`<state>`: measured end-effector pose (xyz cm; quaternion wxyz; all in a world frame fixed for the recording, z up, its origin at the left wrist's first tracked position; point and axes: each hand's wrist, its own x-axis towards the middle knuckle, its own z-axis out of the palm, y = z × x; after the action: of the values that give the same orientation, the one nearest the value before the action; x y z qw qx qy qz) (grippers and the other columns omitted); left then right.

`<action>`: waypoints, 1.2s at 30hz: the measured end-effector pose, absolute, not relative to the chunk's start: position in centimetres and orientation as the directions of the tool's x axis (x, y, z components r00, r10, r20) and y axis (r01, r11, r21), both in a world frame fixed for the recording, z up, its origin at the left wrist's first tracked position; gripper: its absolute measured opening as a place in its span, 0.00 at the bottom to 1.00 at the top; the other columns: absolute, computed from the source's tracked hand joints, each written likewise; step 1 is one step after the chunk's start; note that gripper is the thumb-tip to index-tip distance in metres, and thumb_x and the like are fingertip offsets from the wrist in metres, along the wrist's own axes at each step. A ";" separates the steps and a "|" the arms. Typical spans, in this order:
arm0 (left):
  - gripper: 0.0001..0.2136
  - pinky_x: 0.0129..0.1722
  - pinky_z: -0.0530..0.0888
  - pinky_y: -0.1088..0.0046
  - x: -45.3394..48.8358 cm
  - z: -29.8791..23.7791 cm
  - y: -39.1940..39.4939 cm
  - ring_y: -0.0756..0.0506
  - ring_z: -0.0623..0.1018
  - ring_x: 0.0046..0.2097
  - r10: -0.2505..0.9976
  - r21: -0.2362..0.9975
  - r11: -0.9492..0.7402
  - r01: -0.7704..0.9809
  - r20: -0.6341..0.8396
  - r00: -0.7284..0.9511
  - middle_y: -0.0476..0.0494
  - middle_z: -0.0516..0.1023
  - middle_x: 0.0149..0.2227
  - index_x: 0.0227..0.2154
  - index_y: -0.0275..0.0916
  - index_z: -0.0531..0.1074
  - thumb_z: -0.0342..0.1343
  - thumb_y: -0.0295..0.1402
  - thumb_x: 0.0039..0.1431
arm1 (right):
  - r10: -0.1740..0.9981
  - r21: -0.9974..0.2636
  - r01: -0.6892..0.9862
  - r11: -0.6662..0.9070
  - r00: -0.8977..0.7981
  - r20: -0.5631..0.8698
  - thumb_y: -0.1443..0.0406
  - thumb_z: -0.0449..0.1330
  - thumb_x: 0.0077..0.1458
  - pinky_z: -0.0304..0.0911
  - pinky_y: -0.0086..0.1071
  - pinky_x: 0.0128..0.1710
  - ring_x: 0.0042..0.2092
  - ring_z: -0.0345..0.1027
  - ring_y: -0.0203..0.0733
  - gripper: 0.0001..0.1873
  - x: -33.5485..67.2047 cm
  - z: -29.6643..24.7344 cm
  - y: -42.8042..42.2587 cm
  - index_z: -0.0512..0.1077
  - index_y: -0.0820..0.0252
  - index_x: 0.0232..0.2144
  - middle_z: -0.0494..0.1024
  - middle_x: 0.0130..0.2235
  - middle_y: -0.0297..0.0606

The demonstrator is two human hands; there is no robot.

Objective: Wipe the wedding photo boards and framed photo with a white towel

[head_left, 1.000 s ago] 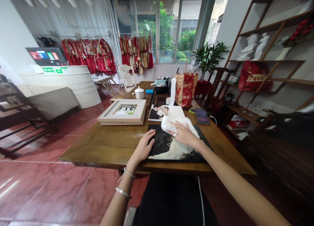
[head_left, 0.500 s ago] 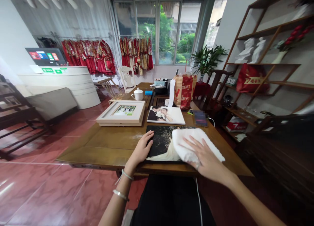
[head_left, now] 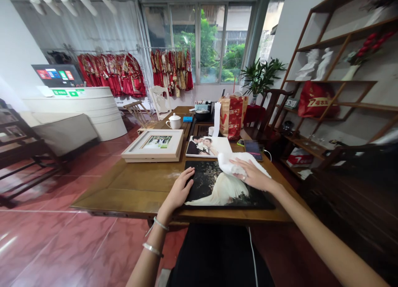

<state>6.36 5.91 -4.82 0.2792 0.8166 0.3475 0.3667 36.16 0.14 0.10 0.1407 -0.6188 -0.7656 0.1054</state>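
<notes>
A dark photo panel [head_left: 203,183] with a pale gown on it lies flat at the near side of the wooden table. My left hand [head_left: 180,187] rests on its left edge, fingers stretched out and somewhat apart. Under my right hand [head_left: 251,174], a bunched white towel [head_left: 228,162] covers the panel's upper right part. The fingers press over the towel and grip it, and the cloth reaches past the panel's far edge. Whatever is printed beneath the towel is hidden.
Beyond the panel lie a pale framed picture [head_left: 133,148], a white couple photo [head_left: 222,148] and a phone [head_left: 253,149] with a cable. Farther back stand a lidded white cup [head_left: 174,121], a black pot [head_left: 202,115] and a red-brown paper bag [head_left: 231,119]. A wooden shelf [head_left: 329,81] is at right.
My right hand has pushed the towel away from me, toward the panel's far edge, uncovering the gown and the panel's lower right. My left hand has stayed in place.
</notes>
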 end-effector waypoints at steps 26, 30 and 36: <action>0.16 0.61 0.56 0.57 6.3 -4.9 5.9 0.44 0.62 0.61 0.757 0.697 -0.626 0.350 0.434 0.488 0.41 0.65 0.58 0.50 0.40 0.67 0.46 0.32 0.60 | 0.965 -0.270 0.927 0.261 -0.249 0.078 0.53 0.50 0.58 0.27 0.59 0.60 0.65 0.33 0.50 0.29 31.6 1.0 -5.3 0.51 0.43 0.61 0.48 0.65 0.32; 0.16 0.61 0.56 0.56 6.3 -4.8 5.8 0.43 0.62 0.61 0.762 0.698 -0.619 0.359 0.425 0.488 0.39 0.65 0.58 0.50 0.38 0.67 0.46 0.32 0.60 | 0.976 -0.256 0.942 0.216 -0.206 0.068 0.54 0.49 0.58 0.27 0.59 0.59 0.65 0.32 0.51 0.29 30.9 1.3 0.2 0.52 0.48 0.61 0.48 0.65 0.35; 0.16 0.61 0.57 0.57 6.4 -5.0 5.9 0.44 0.62 0.61 0.764 0.695 -0.621 0.363 0.434 0.477 0.40 0.66 0.57 0.50 0.40 0.68 0.46 0.32 0.60 | 0.978 -0.232 0.951 0.204 -0.188 0.089 0.50 0.47 0.58 0.26 0.62 0.58 0.65 0.32 0.56 0.30 27.5 1.1 0.8 0.54 0.50 0.60 0.49 0.65 0.38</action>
<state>6.36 5.95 -4.99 0.2657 0.8172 0.3450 0.3775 27.55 0.81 1.14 0.1089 -0.6277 -0.7683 0.0621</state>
